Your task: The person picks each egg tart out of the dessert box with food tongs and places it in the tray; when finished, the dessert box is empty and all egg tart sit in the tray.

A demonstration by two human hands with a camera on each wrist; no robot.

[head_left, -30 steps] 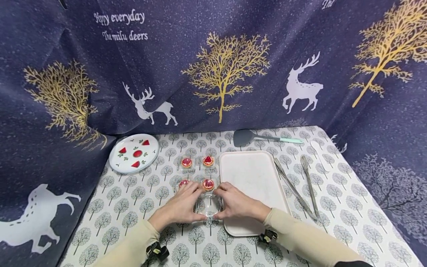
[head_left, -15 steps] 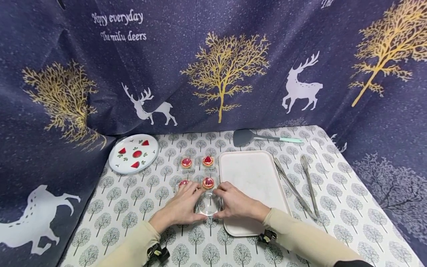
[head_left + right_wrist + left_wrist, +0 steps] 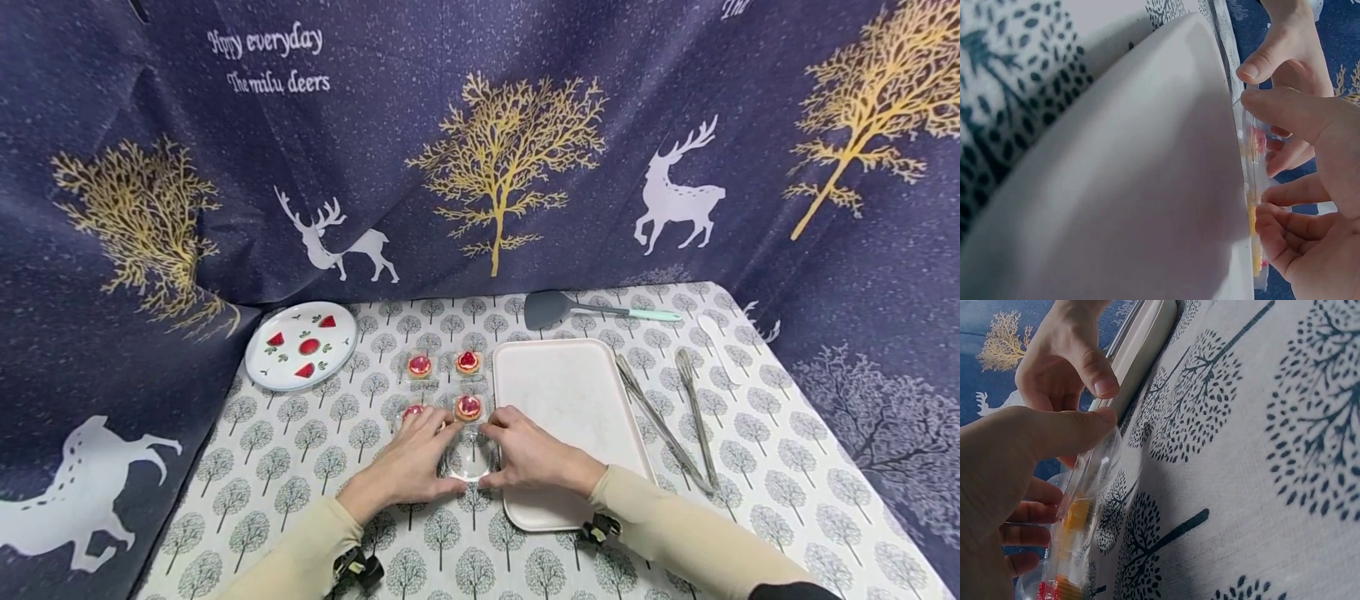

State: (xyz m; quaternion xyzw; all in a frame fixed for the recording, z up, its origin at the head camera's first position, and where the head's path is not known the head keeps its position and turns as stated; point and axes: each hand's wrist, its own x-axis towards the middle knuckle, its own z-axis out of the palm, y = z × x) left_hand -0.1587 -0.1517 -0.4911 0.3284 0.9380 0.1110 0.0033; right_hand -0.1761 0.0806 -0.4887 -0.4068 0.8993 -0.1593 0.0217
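Note:
A clear plastic box (image 3: pixel 471 458) lies on the patterned cloth between both hands, its contents hard to make out. My left hand (image 3: pixel 408 458) holds its left side, thumb at the near corner and fingers toward the far one. On the right side my right hand (image 3: pixel 538 452) grips it the same way. Directly beyond it sits a red-topped tart (image 3: pixel 468 407) in clear packaging; whether the two pieces are joined I cannot tell. Left fingers partly cover another tart (image 3: pixel 412 412). Farther back are two more packaged tarts, one left (image 3: pixel 419 367) and one right (image 3: pixel 467 362).
A white rectangular tray (image 3: pixel 566 400) lies beside and partly under the right forearm. At the back left stands a watermelon-patterned plate (image 3: pixel 283 354). Along the back lies a spatula (image 3: pixel 549 310); to the right are metal tongs (image 3: pixel 663 425) and a white utensil (image 3: pixel 717 346).
The clear plastic box and the tart just beyond it have shifted slightly away from me. Both hands keep nearly the same hold; the other things stay put.

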